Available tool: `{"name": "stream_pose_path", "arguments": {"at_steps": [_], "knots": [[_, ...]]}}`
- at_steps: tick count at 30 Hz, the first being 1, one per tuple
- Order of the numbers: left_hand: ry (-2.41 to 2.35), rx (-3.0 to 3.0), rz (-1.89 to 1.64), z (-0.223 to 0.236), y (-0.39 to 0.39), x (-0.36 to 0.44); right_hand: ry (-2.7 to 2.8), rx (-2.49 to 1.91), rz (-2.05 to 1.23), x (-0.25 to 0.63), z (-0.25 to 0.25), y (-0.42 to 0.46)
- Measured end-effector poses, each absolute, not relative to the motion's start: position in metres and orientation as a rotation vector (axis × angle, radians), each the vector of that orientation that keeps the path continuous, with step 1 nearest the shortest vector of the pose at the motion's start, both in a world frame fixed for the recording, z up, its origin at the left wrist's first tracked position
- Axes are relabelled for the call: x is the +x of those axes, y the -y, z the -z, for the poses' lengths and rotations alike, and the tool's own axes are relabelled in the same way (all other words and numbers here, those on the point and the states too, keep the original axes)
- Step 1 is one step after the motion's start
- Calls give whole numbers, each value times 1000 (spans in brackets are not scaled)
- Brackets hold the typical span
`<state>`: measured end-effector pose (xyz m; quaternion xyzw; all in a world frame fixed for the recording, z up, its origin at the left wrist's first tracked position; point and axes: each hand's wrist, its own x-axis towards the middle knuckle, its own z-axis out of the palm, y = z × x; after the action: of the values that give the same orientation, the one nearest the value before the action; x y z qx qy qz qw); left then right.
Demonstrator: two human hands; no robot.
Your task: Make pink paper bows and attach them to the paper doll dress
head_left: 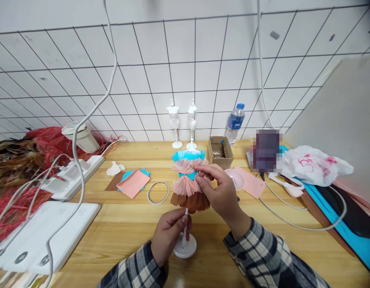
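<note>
A small white dress form stands upright on its round base (185, 249), dressed in a ruffled paper dress (188, 186) with blue, pink and brown layers. My left hand (169, 230) is closed round the white stem (186, 228) below the brown ruffle. At the dress's right side, my right hand (219, 190) pinches the edge of the upper pink ruffle between thumb and forefinger. Left of the dress lies a ring of white tape (158, 193). Beside it is a stack of paper with a pink sheet (133, 183) on top.
Two bare white dress forms (174, 122) stand by the tiled wall. Near them are a cardboard box (220, 152) and a water bottle (235, 124). Pink dish (234, 180), plastic bag (318, 164) and cables lie right; white power strips (49, 236) and hanging cords are left.
</note>
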<state>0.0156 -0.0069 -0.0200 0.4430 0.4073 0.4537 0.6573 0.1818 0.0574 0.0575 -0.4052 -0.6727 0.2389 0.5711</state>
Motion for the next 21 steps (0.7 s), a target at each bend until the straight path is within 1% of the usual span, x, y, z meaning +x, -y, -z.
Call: {"name": "stream_pose_path", "arguments": {"at_steps": [5,11,13,15,17,21], "knots": [[-950,991,-1045,20,6,17,1639,-893,-574,183,-55,-60],[-961,1018,-1033,15,6,16,1709,-864,-380,185,-54,-56],[-932,996,-1014,14,7,16,1662,-888,-311,187,-57,-54],[-898,974,-993,14,8,16,1514,-968,-310,189,-60,-55],[-870,961,-978,15,9,15,1337,-1025,-462,190,-61,-57],[-834,939,-967,19,10,14,1157,-984,-925,189,-56,-65]]}}
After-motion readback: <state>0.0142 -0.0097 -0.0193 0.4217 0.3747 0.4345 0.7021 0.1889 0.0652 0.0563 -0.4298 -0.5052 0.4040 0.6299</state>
